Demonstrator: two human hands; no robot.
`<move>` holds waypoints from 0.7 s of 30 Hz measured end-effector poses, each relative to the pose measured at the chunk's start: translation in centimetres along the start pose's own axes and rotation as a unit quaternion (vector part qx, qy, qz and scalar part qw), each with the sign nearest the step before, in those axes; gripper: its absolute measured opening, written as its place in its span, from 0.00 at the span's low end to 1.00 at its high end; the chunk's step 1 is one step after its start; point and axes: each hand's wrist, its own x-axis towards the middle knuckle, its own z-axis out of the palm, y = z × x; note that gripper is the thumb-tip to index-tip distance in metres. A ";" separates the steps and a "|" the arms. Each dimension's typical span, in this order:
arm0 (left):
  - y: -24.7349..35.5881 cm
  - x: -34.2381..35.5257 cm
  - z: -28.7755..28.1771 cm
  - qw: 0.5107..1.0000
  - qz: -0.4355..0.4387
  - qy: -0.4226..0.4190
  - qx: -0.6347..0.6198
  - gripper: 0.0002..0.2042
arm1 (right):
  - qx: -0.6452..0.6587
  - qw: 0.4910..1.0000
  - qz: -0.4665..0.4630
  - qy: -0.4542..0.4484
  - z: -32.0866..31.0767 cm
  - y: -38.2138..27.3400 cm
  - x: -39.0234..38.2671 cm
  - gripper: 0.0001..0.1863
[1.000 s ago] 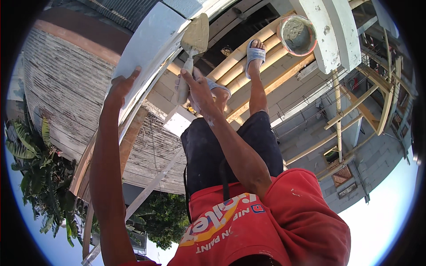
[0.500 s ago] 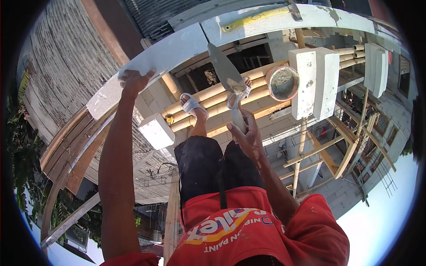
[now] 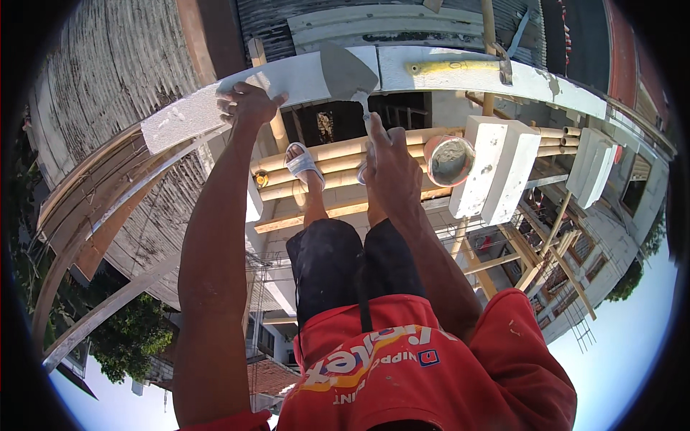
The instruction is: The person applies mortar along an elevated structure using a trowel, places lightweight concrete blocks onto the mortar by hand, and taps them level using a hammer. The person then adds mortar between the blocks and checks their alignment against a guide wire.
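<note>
My right hand (image 3: pixel 394 161) is closed round the handle of a trowel (image 3: pixel 347 73). Its wide grey blade lies over the top of a white block (image 3: pixel 298 77), close to the joint with the neighbouring block. Farther left along the same row, my left hand (image 3: pixel 251 106) rests on the blocks with its fingers apart, holding nothing. A yellow-handled hammer (image 3: pixel 456 67) lies on the white block (image 3: pixel 424 57) to the right of the joint.
My feet stand on bamboo poles (image 3: pixel 341 177). A bucket (image 3: pixel 451 159) of grey mortar stands at the right, beside upright white blocks (image 3: pixel 478 161). Corrugated sheeting (image 3: pixel 266 29) lies beyond the row. Timber and bamboo scaffolding (image 3: pixel 532 251) shows at lower right.
My right hand has risen with the trowel, bringing its blade from over the poles onto the white block. My left hand has shifted a little right along the row.
</note>
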 end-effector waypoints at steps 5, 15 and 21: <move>0.1 -0.2 0.4 1.000 0.011 0.021 -0.018 0.67 | -0.052 0.998 0.012 -0.036 0.7 -0.9 5.1 0.27; 1.1 -1.0 0.5 0.998 0.021 0.043 -0.039 0.64 | -0.002 1.000 0.004 0.029 -1.5 0.8 10.7 0.28; 0.5 -1.8 0.0 0.997 0.014 0.050 -0.060 0.61 | 0.245 0.916 0.210 -0.238 -11.6 -4.7 5.1 0.30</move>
